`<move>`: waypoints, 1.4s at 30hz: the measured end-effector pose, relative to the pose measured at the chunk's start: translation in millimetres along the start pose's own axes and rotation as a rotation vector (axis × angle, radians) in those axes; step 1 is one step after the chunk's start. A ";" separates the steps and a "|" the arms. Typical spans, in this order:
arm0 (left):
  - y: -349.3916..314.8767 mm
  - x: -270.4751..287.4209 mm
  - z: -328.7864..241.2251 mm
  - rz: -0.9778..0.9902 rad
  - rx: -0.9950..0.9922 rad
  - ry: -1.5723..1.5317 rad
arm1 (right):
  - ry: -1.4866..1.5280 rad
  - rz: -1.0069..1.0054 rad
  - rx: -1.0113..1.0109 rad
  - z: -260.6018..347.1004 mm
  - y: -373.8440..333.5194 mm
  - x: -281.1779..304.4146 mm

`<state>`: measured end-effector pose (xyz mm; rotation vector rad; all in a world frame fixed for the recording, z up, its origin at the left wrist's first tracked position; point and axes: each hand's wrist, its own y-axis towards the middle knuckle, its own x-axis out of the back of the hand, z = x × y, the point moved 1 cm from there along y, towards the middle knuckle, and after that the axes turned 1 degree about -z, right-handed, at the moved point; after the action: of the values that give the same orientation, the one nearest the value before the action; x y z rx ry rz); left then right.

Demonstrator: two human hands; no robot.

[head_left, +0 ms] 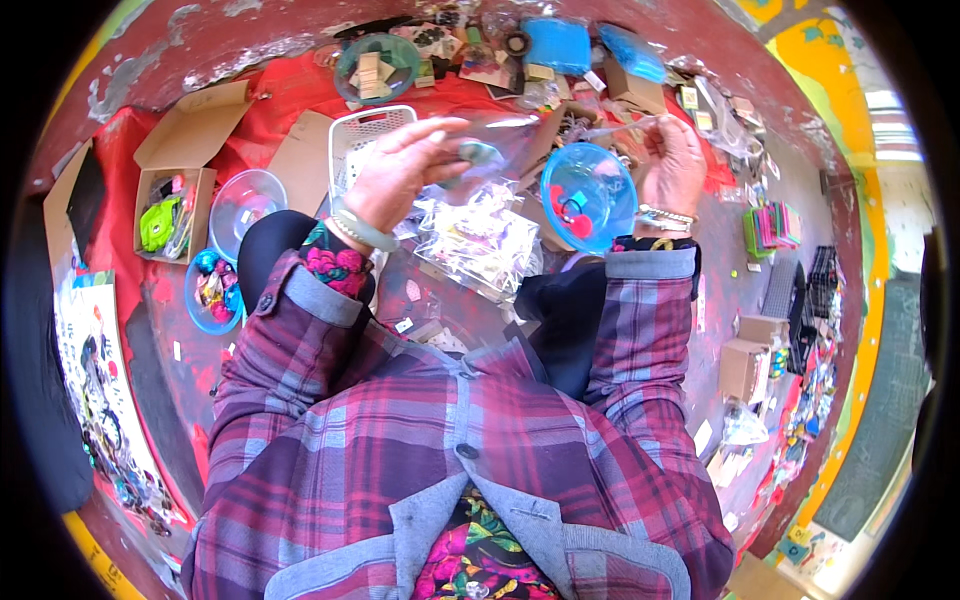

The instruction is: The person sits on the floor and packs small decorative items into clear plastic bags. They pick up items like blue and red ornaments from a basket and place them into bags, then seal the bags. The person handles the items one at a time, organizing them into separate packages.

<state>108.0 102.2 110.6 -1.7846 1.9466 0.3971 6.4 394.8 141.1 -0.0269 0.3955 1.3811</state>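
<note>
Head view: clear plastic film (pixel 508 138) spans the gap between our left hand (pixel 408 168) and right hand (pixel 672 168), our fingers pinched narrow on it, near shiny packets (pixel 478 235) and a blue basin (pixel 612 182). It seems light, limp, slippery, best taken by its edges; glare obscures its outline.

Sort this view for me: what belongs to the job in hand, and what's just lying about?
Likely in the job:
clear plastic, held by left hand and right hand
shiny clear packets
blue bowl, perhaps

Apparently lying about:
open cardboard box, left
small brown box, right
</note>
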 end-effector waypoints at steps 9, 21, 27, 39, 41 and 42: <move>3.1 6.0 5.8 0.063 -0.032 -0.128 | -0.706 -0.284 -0.015 46.1 -65.6 169.4; -2.7 -17.5 13.8 0.047 -0.004 -0.045 | -1.816 -0.203 -0.961 34.7 -355.3 470.0; -5.1 -10.4 14.6 0.100 -0.013 -0.060 | -1.835 -0.413 -1.180 42.8 -392.5 433.6; -14.1 -5.9 5.5 0.034 -0.060 -0.114 | -1.957 0.121 -0.879 76.5 -257.6 339.5; -17.0 -4.6 3.5 0.070 -0.057 -0.147 | -1.577 0.051 -0.582 76.9 -219.6 335.6; -17.1 -2.7 2.7 0.089 -0.060 -0.163 | -1.379 0.023 -0.438 78.3 -202.2 331.1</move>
<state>125.4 103.9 111.4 -1.6496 1.9220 0.6181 264.4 687.9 76.1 0.5437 -1.0500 1.1857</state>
